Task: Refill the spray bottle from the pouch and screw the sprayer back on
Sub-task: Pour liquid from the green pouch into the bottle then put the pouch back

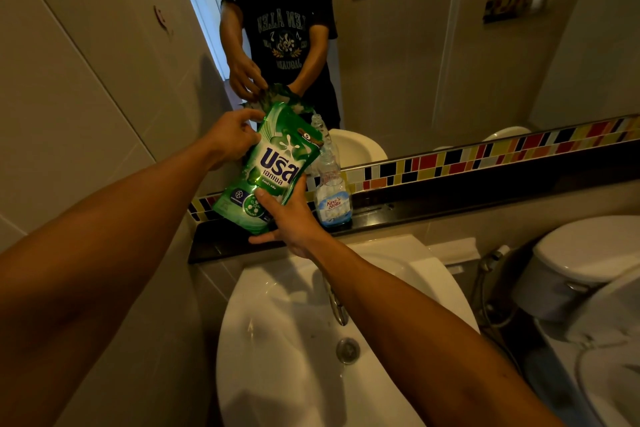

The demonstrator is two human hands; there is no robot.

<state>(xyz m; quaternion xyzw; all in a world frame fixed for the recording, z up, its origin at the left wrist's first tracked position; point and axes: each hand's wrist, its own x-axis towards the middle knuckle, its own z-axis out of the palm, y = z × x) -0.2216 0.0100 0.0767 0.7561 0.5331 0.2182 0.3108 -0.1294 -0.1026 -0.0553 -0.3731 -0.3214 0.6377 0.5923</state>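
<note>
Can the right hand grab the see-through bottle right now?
Probably not yet. The right hand is busy holding up the bottom of the green pouch, and the left hand holds its top. The bottle stands close by on the dark ledge with nothing blocking it, so a freed hand could likely reach it.

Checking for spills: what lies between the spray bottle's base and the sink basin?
In the head view, only the bare black ledge lies between spray bottle and white sink.
</note>
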